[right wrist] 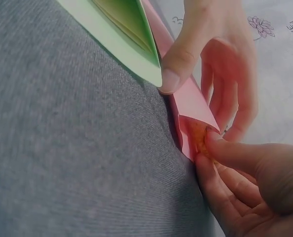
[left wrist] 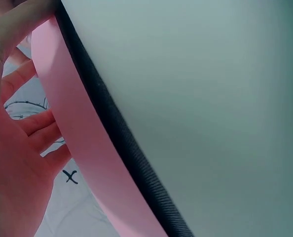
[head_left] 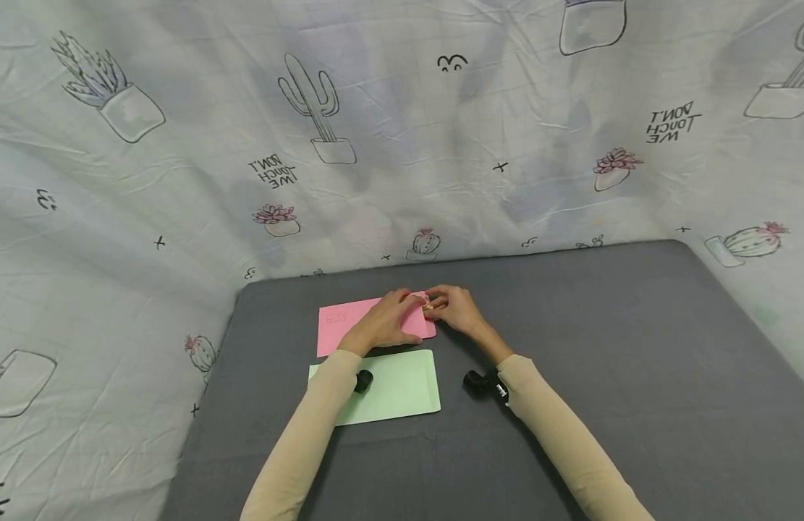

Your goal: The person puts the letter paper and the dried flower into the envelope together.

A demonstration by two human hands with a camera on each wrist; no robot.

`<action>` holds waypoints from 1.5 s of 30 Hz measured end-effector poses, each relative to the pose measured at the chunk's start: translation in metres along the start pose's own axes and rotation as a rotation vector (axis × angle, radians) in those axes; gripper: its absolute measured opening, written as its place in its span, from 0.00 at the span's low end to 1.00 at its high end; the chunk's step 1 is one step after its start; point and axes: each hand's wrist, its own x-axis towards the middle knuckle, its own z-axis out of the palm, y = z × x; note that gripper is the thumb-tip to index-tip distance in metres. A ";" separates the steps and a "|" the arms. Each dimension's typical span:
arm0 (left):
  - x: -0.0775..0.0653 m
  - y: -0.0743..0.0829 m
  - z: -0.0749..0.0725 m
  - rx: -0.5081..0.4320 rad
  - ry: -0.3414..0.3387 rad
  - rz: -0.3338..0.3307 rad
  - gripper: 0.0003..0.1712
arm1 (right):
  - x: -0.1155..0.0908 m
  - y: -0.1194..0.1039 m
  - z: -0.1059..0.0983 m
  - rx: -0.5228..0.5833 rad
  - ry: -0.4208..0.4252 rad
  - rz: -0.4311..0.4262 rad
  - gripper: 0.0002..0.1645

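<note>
A pink envelope (head_left: 339, 325) lies toward the far side of the grey table, its open end facing right. Over that end my left hand (head_left: 390, 320) arches, thumb on the near edge and fingertips along the far edge, holding the envelope. My right hand (head_left: 459, 311) pinches a small orange-yellow piece (right wrist: 200, 134) between thumb and fingers at the envelope's mouth. Part of this piece is inside the pink opening, and the fingers hide its outer end. Nearer to me is a light green envelope (head_left: 402, 387), partly covered by the left sleeve.
The grey table (head_left: 610, 347) ends at a pale curtain (head_left: 375, 195) with cactus drawings, which hangs behind it and at both sides. Black wrist-worn devices show beside the left sleeve and the right cuff. In the right wrist view, the green envelope's opening gapes.
</note>
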 end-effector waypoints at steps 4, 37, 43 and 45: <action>0.001 0.002 0.000 -0.007 -0.007 -0.009 0.45 | 0.000 -0.001 0.000 0.041 -0.009 0.012 0.23; 0.008 -0.002 0.001 -0.049 -0.004 -0.020 0.49 | 0.008 0.007 -0.004 0.136 -0.010 0.070 0.19; 0.008 0.000 0.000 -0.057 -0.006 -0.030 0.48 | 0.009 0.007 0.000 0.121 -0.019 0.060 0.20; 0.009 0.000 0.000 -0.058 0.000 -0.022 0.46 | 0.009 0.006 0.001 0.121 -0.020 0.064 0.20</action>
